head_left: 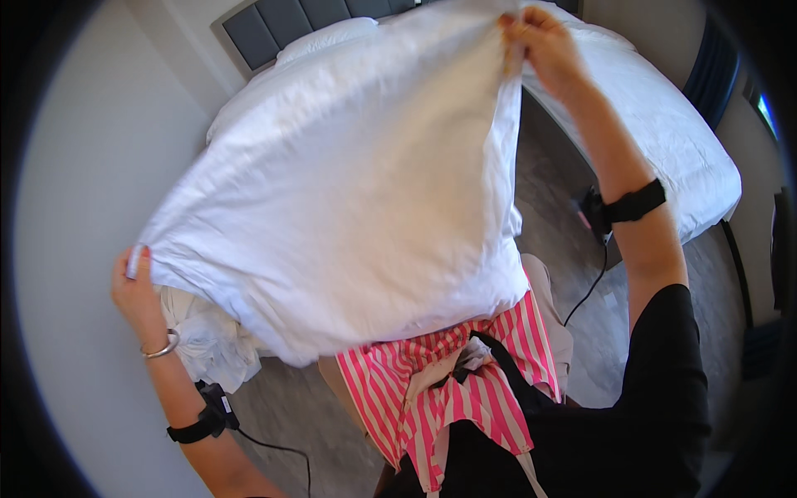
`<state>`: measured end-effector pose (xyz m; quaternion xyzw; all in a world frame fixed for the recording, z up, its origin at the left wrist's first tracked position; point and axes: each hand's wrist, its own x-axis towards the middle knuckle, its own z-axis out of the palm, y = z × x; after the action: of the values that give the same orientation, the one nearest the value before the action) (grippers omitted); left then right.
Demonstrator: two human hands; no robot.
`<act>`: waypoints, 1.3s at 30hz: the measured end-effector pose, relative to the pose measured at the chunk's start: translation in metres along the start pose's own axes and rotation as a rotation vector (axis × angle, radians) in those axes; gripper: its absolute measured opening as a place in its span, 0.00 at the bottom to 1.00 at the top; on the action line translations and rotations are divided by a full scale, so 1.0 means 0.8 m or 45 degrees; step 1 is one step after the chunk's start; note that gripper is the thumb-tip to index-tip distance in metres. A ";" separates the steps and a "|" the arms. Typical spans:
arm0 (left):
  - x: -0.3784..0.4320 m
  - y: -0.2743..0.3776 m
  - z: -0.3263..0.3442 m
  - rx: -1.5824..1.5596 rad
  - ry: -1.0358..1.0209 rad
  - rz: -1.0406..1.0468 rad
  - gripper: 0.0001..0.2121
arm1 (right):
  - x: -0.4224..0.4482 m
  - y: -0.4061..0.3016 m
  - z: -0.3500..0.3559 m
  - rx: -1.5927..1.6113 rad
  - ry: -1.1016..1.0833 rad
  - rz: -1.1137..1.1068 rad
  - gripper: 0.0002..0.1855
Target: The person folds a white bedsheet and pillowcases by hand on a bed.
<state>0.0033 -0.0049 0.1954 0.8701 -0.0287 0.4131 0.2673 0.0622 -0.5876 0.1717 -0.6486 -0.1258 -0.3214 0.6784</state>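
Observation:
A large white bed cover [348,199], perhaps a duvet or its cover, is stretched between my two hands. My left hand [137,292] pinches one corner, low at the left near the wall. Raised high at the upper right, my right hand [542,50] grips the cover's other edge. The cloth slants up from left to right, and its lower edge hangs in front of my waist. Much of the near bed lies hidden behind it; one white pillow [330,40] shows past its upper edge.
A dark padded headboard [299,28] stands at the back. To the right is a second bed with white bedding [660,131]. Crumpled white linen [215,342] lies below my left hand. I wear a pink-striped apron [386,380] and cabled arm straps [635,202]. The floor [292,404] is grey.

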 end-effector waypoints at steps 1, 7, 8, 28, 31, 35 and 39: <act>-0.004 0.016 -0.011 0.013 -0.015 -0.012 0.11 | 0.009 -0.006 -0.017 0.053 -0.006 -0.128 0.11; -0.067 0.004 -0.079 -0.557 -0.242 0.110 0.03 | -0.098 -0.096 -0.062 0.205 -0.144 -0.186 0.22; -0.092 -0.002 -0.095 -0.561 -0.323 0.122 0.04 | -0.129 -0.083 -0.047 0.254 -0.182 -0.053 0.23; -0.383 -0.120 0.011 -0.019 -1.745 -0.165 0.04 | -0.376 0.068 -0.087 -0.473 -1.692 1.253 0.11; -0.366 -0.162 0.030 0.034 -1.877 -0.464 0.08 | -0.314 0.091 -0.064 -0.362 -1.365 1.261 0.12; -0.297 -0.162 0.127 -0.225 -0.986 -0.541 0.13 | -0.253 0.147 -0.049 -0.597 -0.321 0.954 0.17; -0.250 -0.193 0.208 -0.170 -0.676 -0.739 0.18 | -0.222 0.191 -0.002 -0.474 -0.084 1.185 0.22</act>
<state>0.0306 0.0114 -0.1055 0.8992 0.1234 0.0782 0.4123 0.0185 -0.5479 -0.0551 -0.7558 0.2148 0.0188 0.6183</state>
